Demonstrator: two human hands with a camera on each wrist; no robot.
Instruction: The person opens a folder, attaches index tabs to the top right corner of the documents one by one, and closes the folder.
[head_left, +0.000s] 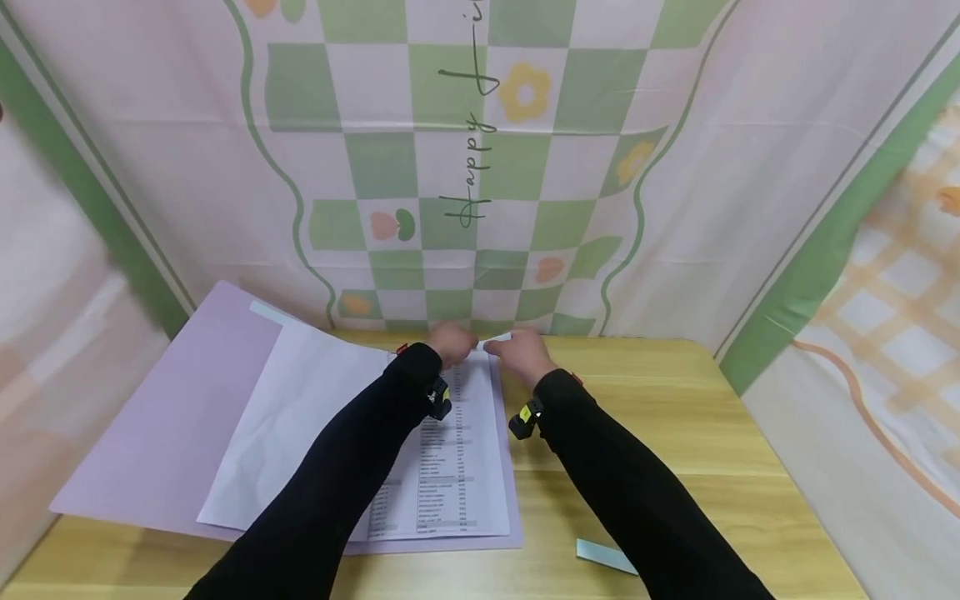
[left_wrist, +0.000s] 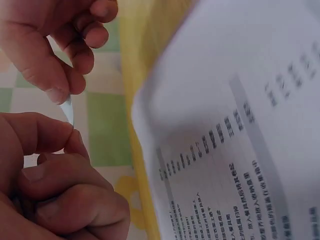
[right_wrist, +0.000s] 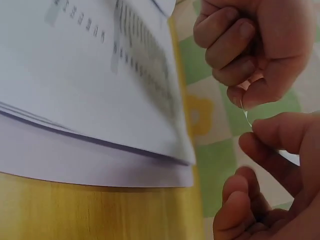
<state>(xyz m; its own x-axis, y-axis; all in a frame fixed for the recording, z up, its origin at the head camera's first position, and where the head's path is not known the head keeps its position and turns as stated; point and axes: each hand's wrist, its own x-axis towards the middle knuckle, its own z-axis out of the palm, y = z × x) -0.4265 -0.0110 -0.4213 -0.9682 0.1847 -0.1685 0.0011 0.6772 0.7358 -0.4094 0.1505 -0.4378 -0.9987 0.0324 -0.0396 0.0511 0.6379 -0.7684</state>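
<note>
Over the far end of the paper stack, at the table's back edge, my left hand (head_left: 451, 344) and right hand (head_left: 522, 355) come close together. Between them runs a short, narrow whitish strip (head_left: 494, 342), pinched at one end by each hand's thumb and forefinger. The left wrist view shows the strip (left_wrist: 69, 111) slightly bent, with the left hand's other fingers curled in. In the right wrist view the right hand's remaining fingers are loosely bent. Beneath lie printed white sheets (head_left: 487, 467) on an opened lilac folder (head_left: 165, 417).
A pale blue strip (head_left: 606, 556) lies on the wooden table (head_left: 660, 400) by the right forearm. Another pale strip (head_left: 268, 312) is on the folder's raised left cover, next to a blank sheet (head_left: 300, 400). A checked curtain (head_left: 450, 167) hangs behind the table.
</note>
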